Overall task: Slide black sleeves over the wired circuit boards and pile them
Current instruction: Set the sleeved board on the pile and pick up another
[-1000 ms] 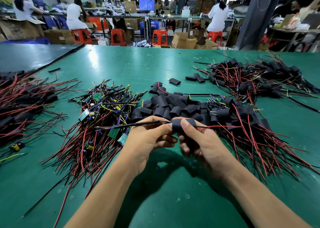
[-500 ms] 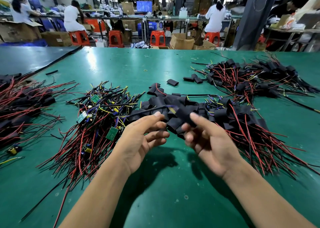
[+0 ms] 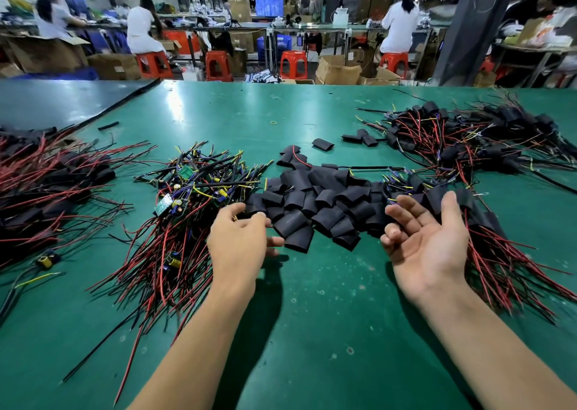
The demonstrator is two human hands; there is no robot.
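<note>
Bare counter [image 3: 324, 309] lies open in the near middle. Ahead, the loose sleeves [image 3: 315, 203] block the way, flanked by wired boards [image 3: 187, 216] left and, seemingly touching, sleeved boards [image 3: 487, 241] right.

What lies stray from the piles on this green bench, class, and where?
A few bits lie apart from the piles: one black sleeve alone behind the sleeve pile, a short black tube piece by the dark mat, a small yellow ring on the green table, and a loose capacitor at near left. Nothing looks damaged.
</note>
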